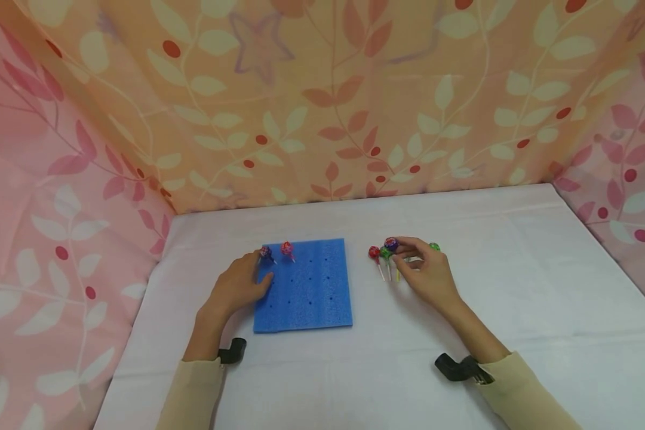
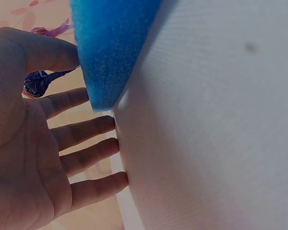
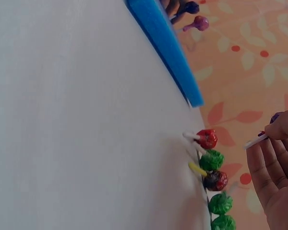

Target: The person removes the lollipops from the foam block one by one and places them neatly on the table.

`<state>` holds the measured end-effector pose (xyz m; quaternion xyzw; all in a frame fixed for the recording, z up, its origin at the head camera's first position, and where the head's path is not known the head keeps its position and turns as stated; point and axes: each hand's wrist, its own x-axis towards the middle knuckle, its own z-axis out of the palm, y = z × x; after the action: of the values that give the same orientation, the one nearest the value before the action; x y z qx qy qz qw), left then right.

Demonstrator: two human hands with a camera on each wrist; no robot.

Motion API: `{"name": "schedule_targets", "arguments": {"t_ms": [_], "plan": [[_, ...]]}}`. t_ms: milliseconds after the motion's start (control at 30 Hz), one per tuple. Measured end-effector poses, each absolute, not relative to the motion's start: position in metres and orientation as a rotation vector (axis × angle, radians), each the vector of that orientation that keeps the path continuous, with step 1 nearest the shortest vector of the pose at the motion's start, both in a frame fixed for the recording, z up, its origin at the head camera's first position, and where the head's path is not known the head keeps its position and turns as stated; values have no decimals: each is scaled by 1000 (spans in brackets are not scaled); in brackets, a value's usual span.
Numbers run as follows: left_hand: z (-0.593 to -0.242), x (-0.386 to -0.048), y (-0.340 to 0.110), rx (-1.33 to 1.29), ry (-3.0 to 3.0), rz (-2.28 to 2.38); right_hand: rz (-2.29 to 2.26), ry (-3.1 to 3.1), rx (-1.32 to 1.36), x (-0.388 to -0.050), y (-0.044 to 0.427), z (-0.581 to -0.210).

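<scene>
My left hand [image 1: 240,283] rests at the left edge of a blue foam board [image 1: 301,319] dotted with small holes. In the left wrist view its thumb lies on the board's top and the other fingers extend beside the edge. A dark blue-wrapped lollipop [image 1: 267,254] and a pink-red lollipop [image 1: 286,248] stand in the board's far left part. My right hand [image 1: 429,275] pinches a purple-wrapped lollipop [image 1: 391,243] between thumb and fingers, above the table. In the right wrist view its white stick [image 3: 255,142] pokes out past the fingertips.
Loose lollipops lie on the white-covered table [image 1: 322,376] by the right hand: a red one [image 3: 207,139], a dark red one [image 3: 216,180] and several green ones [image 3: 221,203]. A patterned curtain [image 1: 333,119] hangs behind the table. Pink cloth [image 1: 43,197] hangs at the left side.
</scene>
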<state>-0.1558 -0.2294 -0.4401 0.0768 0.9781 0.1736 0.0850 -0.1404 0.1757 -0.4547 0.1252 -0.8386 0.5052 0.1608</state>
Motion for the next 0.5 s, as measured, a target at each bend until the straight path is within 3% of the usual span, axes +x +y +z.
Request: {"name": "schedule_targets", "arguments": {"t_ms": [500], "plan": [[-440,-155,-230,235,2921,525,1460,-2403,272,-140,204,-458]]}}
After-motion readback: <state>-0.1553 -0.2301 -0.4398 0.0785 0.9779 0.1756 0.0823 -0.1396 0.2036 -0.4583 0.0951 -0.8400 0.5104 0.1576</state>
